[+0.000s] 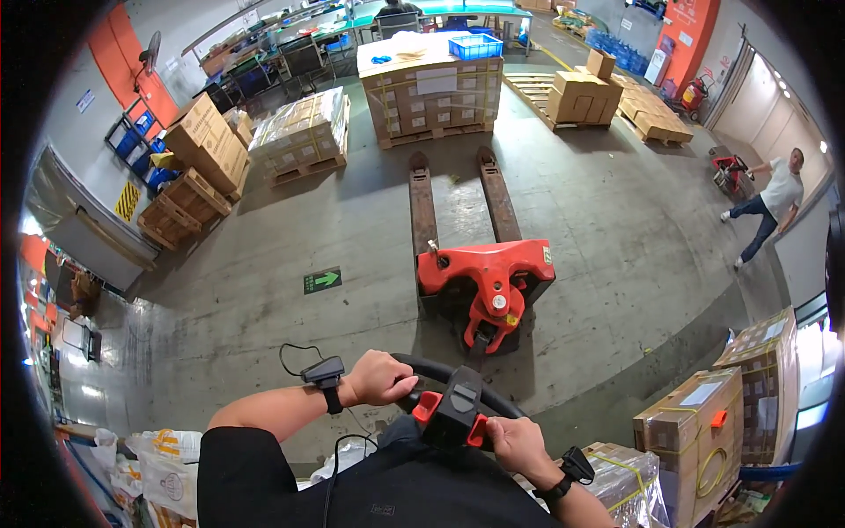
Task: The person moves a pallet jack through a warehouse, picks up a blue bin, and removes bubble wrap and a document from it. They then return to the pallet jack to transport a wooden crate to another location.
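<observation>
A red pallet truck (486, 275) stands in front of me, its two dark, worn forks (423, 207) pointing away and bare of any load. Its black control handle (460, 400) with red buttons reaches back to my waist. My left hand (380, 378) is wrapped round the handle's left grip. On the right grip my right hand (519, 444) is closed, thumb beside a red button. Just beyond the fork tips sits a wrapped stack of cartons (431, 101) on a wooden pallet, with a blue crate (475, 47) on top. Each wrist wears a strapped black device.
A wrapped carton pallet (304, 132) and large boxes (207, 141) stand at left. Pallets with cartons (583, 97) lie at far right. Strapped boxes (691, 431) are close at my right. A person (776, 201) walks by the right wall, one hand toward a red machine (731, 174).
</observation>
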A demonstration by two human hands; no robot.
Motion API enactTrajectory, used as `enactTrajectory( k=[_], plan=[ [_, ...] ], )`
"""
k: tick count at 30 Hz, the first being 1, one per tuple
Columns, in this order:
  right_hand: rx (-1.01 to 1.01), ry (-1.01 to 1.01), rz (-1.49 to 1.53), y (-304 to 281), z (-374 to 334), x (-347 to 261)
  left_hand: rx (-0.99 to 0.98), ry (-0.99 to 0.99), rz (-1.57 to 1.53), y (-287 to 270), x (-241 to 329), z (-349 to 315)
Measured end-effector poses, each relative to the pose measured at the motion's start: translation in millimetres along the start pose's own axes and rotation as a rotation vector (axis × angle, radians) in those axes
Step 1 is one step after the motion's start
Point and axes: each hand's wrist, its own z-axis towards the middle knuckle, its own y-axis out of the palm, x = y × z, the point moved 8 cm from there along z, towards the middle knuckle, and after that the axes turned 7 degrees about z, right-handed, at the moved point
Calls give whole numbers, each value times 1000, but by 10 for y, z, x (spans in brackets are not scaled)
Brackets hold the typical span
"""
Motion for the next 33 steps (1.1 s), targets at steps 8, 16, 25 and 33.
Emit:
enactTrajectory(
  k=[8,16,25,33],
  plan=[
    [-48,-93,-159,-166,49,228,30,-47,-8,170,100,137],
    [-38,-197,-266,-598,205,900,65,-111,25,666,316,584],
    [-187,-391,-384,-2043,447,2159,145,-191,-65,1598,1334,1601],
    [-346,-503,-449,-2959,758,2830,218,-318,-91,2145,2011,2398]
  ],
)
